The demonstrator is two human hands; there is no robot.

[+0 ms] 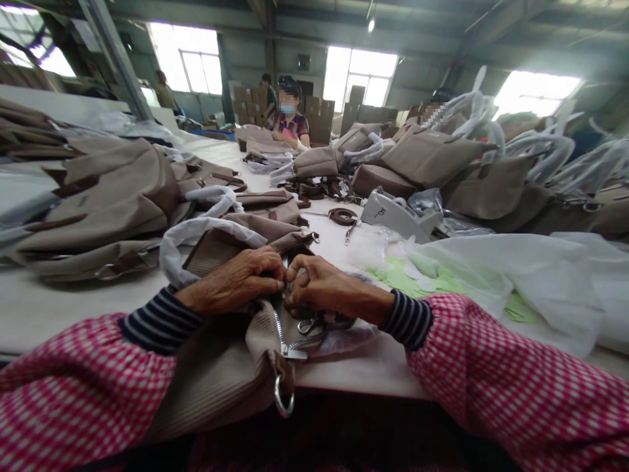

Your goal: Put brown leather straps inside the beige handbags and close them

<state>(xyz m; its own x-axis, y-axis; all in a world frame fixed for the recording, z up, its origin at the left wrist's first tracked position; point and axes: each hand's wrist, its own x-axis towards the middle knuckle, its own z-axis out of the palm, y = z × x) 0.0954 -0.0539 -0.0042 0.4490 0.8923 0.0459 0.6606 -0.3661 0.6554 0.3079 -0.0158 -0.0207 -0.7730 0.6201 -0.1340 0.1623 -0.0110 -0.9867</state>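
I see left hand [253, 278] and right hand [322, 283] pinching one taupe ribbed-fabric bag [221, 373], centre | one silver metal ring [278, 395], lower centre | one coiled brown strap [343, 216], above centre

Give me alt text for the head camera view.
A person's left hand and right hand meet over a ribbed taupe bag, its zipper open. Similar bags lie heaped on both sides of the pale table; another person is beyond.
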